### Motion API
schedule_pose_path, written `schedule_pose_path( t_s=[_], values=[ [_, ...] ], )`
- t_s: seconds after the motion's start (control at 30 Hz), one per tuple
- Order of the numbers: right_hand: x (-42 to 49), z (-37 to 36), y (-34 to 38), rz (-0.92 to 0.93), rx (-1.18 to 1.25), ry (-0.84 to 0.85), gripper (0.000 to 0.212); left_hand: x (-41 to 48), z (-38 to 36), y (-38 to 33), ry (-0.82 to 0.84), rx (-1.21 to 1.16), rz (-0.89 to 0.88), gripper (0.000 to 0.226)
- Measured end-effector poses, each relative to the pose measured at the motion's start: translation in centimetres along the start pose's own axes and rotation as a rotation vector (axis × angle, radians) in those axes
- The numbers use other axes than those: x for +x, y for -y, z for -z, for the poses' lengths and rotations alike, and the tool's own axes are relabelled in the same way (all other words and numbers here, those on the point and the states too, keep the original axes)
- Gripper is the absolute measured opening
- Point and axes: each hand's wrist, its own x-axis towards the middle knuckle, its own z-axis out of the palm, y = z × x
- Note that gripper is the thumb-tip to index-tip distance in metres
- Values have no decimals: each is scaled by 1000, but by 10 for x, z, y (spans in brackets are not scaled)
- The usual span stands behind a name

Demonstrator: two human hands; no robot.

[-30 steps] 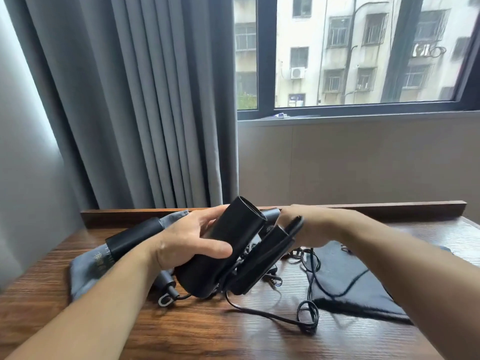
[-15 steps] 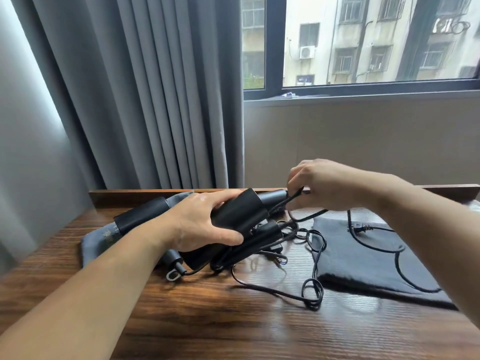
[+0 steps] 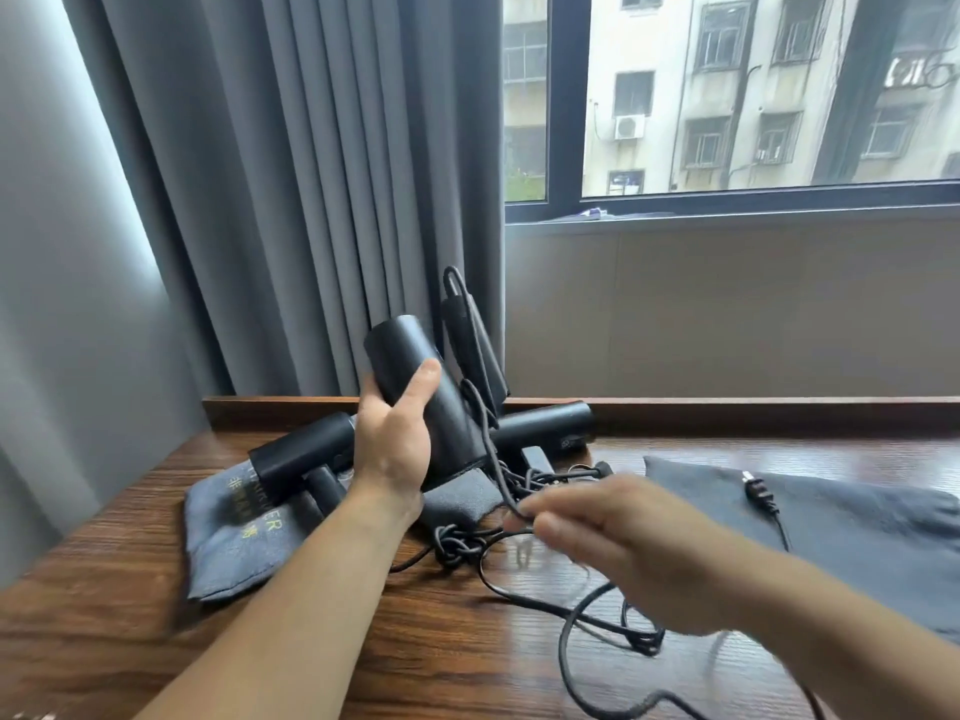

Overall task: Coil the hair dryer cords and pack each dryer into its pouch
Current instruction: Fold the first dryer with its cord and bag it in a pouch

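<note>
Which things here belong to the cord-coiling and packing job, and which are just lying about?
Job: hair dryer gripped by left hand; its cord pinched by right hand; second dryer on grey pouch; dark pouch with plug on it.
Not part of it: curtain; window; wooden table.

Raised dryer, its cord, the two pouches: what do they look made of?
Raised dryer: probably hard plastic, matte black; smooth shell with soft highlights. Cord: flexible rubbery or PVC sheath, black; it kinks and knots. Left pouch: grey fabric, heathered texture, gold lettering. Right pouch: darker soft cloth, wrinkled; weave unclear.
</note>
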Motion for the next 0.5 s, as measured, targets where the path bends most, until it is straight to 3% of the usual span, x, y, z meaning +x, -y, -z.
schedule_pose_path(
  t_s=[0.1,0.2,0.27,0.37,0.4,0.5],
  values=[
    [2,-15,-28,-160,115,173,25,-1,4,3,150,-177,101,45],
    [10,-10,-54,-232,153,217,23,-8,11,-2,392,-218,214,58],
    [18,0,-66,-274,99,195,25,-10,17,-5,542,-121,240,62],
    [30,19,-81,-300,-18,111,54,-13,23,-8,826,55,203,72],
    [32,26,-85,-295,-59,82,56,-14,23,-11,908,166,164,69],
    [39,43,-90,-230,-282,80,19,-20,18,-18,1016,494,61,60]
  ],
)
